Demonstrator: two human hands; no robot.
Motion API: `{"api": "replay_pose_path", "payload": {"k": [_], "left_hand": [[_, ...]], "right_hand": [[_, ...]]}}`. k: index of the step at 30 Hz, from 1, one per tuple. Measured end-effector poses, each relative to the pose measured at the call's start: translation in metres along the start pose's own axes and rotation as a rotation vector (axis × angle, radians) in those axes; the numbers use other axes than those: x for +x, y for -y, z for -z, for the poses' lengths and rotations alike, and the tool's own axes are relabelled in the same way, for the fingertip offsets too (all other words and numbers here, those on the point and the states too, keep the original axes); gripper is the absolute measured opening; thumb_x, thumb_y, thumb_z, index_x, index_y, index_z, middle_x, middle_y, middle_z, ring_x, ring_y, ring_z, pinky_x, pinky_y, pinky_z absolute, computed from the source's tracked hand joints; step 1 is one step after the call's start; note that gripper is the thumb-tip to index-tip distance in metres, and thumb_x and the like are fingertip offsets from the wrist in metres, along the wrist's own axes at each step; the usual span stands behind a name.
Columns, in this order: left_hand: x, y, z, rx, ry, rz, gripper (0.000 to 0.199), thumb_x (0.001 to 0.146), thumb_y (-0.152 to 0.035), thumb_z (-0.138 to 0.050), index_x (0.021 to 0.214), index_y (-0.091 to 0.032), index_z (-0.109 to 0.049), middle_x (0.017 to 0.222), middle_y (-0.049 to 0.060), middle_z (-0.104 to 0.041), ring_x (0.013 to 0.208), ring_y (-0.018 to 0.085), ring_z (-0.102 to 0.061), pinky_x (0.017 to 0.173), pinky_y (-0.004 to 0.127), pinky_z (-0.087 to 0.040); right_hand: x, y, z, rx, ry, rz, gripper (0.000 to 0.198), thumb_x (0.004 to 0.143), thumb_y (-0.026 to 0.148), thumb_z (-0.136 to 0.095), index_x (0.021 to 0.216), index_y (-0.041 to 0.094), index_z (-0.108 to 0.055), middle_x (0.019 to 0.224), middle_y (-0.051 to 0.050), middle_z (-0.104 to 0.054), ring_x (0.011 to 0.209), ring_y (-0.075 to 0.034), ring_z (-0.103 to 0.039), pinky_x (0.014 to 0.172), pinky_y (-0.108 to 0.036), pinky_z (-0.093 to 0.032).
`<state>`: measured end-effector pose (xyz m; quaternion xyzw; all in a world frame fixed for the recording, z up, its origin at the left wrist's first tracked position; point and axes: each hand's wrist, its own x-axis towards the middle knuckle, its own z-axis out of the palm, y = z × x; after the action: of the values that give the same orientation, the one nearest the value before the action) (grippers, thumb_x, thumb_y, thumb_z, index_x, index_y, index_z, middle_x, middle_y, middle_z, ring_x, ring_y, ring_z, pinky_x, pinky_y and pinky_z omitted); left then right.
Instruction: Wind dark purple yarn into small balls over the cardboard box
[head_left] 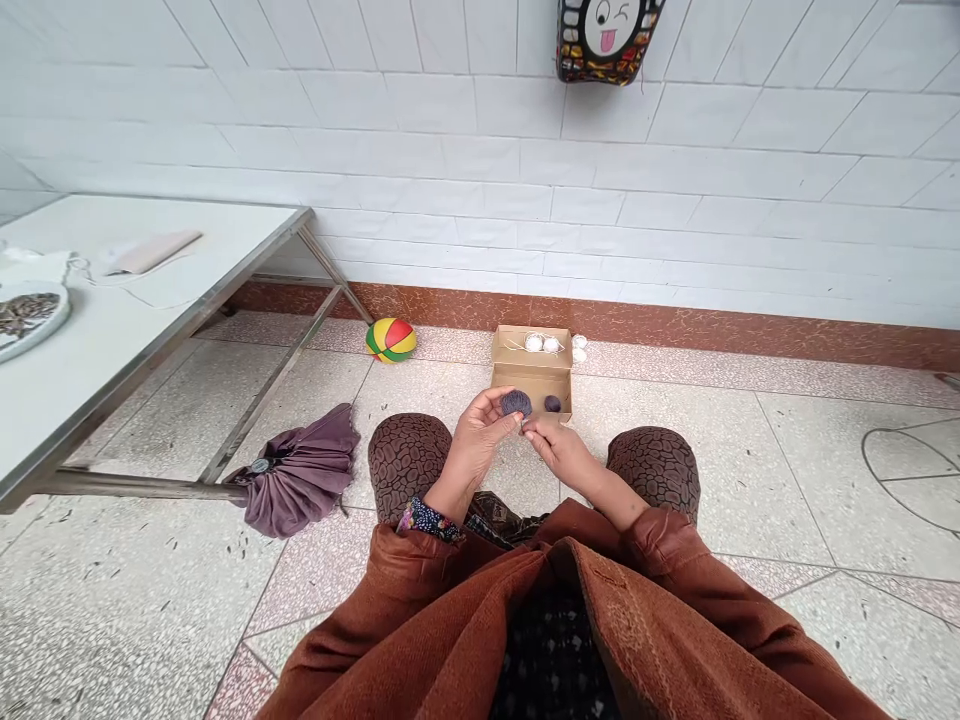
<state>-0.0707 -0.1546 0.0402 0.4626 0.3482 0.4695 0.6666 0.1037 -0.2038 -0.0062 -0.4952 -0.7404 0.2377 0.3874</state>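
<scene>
My left hand (476, 437) is closed around a small dark grey-purple ball of yarn (516, 402), held up between thumb and fingers over the near side of a cardboard box. Close beside it, the fingers of my right hand (559, 450) are pinched together just below the ball; what lies between them is too small to make out. Behind my hands the open brown cardboard box (525, 380) rests on the floor. A second dark yarn ball (553, 403) sits inside it. Two white balls (542, 343) lie in its raised lid.
More white pieces (579, 348) lie right of the box. A striped ball (391, 340) sits by the wall. At left stands a metal-framed table (247, 235), with a folded purple umbrella (300, 470) by its leg. A black basket (607, 40) hangs on the wall.
</scene>
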Motion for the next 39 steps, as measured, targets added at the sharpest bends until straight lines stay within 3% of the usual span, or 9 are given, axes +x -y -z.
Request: {"api": "replay_pose_path", "payload": {"k": [5, 11, 14, 18, 22, 26, 30, 33, 39], "left_hand": [[0.002, 0.002, 0.006, 0.197, -0.046, -0.045, 0.044, 0.072, -0.026, -0.085, 0.111, -0.021, -0.067, 0.105, 0.004, -0.072, 0.094, 0.016, -0.067, 0.087, 0.031, -0.052], [-0.004, 0.007, 0.000, 0.188, 0.157, -0.014, 0.041, 0.073, -0.023, -0.083, 0.110, -0.019, -0.065, 0.099, 0.003, -0.069, 0.087, 0.014, -0.063, 0.082, 0.028, -0.050], [-0.007, 0.007, -0.005, 0.139, 0.235, -0.012, 0.040, 0.075, -0.023, -0.082, 0.111, -0.020, -0.065, 0.101, 0.003, -0.068, 0.093, 0.015, -0.063, 0.085, 0.029, -0.049], [-0.005, 0.008, -0.009, 0.061, 0.187, -0.012, 0.049, 0.074, -0.027, -0.085, 0.115, -0.022, -0.060, 0.102, 0.002, -0.067, 0.095, 0.016, -0.063, 0.088, 0.030, -0.050], [0.007, 0.009, -0.005, 0.120, 0.100, -0.042, 0.048, 0.071, -0.030, -0.086, 0.109, -0.021, -0.059, 0.103, 0.003, -0.067, 0.095, 0.016, -0.064, 0.091, 0.031, -0.050], [0.020, 0.008, 0.003, 0.238, 0.075, -0.036, 0.049, 0.066, -0.027, -0.087, 0.106, -0.020, -0.059, 0.098, 0.003, -0.069, 0.087, 0.015, -0.065, 0.084, 0.030, -0.051], [0.023, 0.005, 0.004, 0.249, 0.189, -0.018, 0.048, 0.065, -0.027, -0.088, 0.104, -0.020, -0.061, 0.099, 0.003, -0.070, 0.089, 0.016, -0.066, 0.086, 0.031, -0.051], [0.021, 0.003, 0.000, 0.190, 0.301, 0.002, 0.045, 0.067, -0.025, -0.088, 0.104, -0.020, -0.062, 0.100, 0.004, -0.070, 0.091, 0.016, -0.067, 0.088, 0.033, -0.052], [0.028, 0.002, -0.001, 0.032, 0.213, -0.070, 0.049, 0.071, -0.032, -0.089, 0.109, -0.021, -0.061, 0.102, 0.003, -0.070, 0.097, 0.017, -0.067, 0.094, 0.035, -0.051]], "right_hand": [[0.005, 0.037, 0.023, -0.037, 0.083, 0.237, 0.027, 0.111, 0.039, -0.048, 0.104, 0.023, -0.070, 0.090, -0.006, -0.071, 0.082, -0.019, -0.067, 0.077, -0.030, -0.054], [0.048, 0.028, 0.064, 0.002, -0.074, 0.162, 0.024, 0.107, 0.039, -0.058, 0.096, 0.023, -0.073, 0.085, -0.004, -0.069, 0.080, -0.018, -0.064, 0.074, -0.031, -0.051], [0.052, 0.005, 0.055, 0.038, -0.122, 0.066, 0.025, 0.105, 0.038, -0.058, 0.089, 0.022, -0.070, 0.083, -0.003, -0.069, 0.079, -0.018, -0.063, 0.077, -0.031, -0.051], [0.032, -0.017, 0.019, 0.090, -0.173, -0.119, 0.028, 0.106, 0.039, -0.050, 0.089, 0.022, -0.065, 0.079, -0.003, -0.068, 0.072, -0.018, -0.062, 0.070, -0.030, -0.050], [0.006, -0.011, -0.004, 0.034, -0.063, -0.036, 0.027, 0.106, 0.037, -0.048, 0.093, 0.022, -0.066, 0.086, -0.006, -0.072, 0.080, -0.022, -0.067, 0.074, -0.032, -0.053], [0.004, 0.015, 0.013, -0.016, 0.046, 0.113, 0.027, 0.110, 0.038, -0.047, 0.098, 0.023, -0.067, 0.087, -0.005, -0.072, 0.080, -0.020, -0.067, 0.077, -0.031, -0.053], [0.031, 0.029, 0.052, -0.034, -0.009, 0.161, 0.029, 0.110, 0.042, -0.049, 0.097, 0.024, -0.068, 0.088, -0.005, -0.071, 0.081, -0.019, -0.066, 0.078, -0.032, -0.053], [0.053, 0.016, 0.067, -0.066, -0.084, 0.129, 0.032, 0.109, 0.045, -0.050, 0.092, 0.024, -0.068, 0.085, -0.005, -0.069, 0.081, -0.020, -0.064, 0.078, -0.032, -0.052], [0.037, -0.012, 0.029, -0.064, -0.124, -0.016, 0.040, 0.110, 0.047, -0.043, 0.083, 0.023, -0.060, 0.075, -0.002, -0.063, 0.071, -0.018, -0.060, 0.067, -0.029, -0.048]]}}
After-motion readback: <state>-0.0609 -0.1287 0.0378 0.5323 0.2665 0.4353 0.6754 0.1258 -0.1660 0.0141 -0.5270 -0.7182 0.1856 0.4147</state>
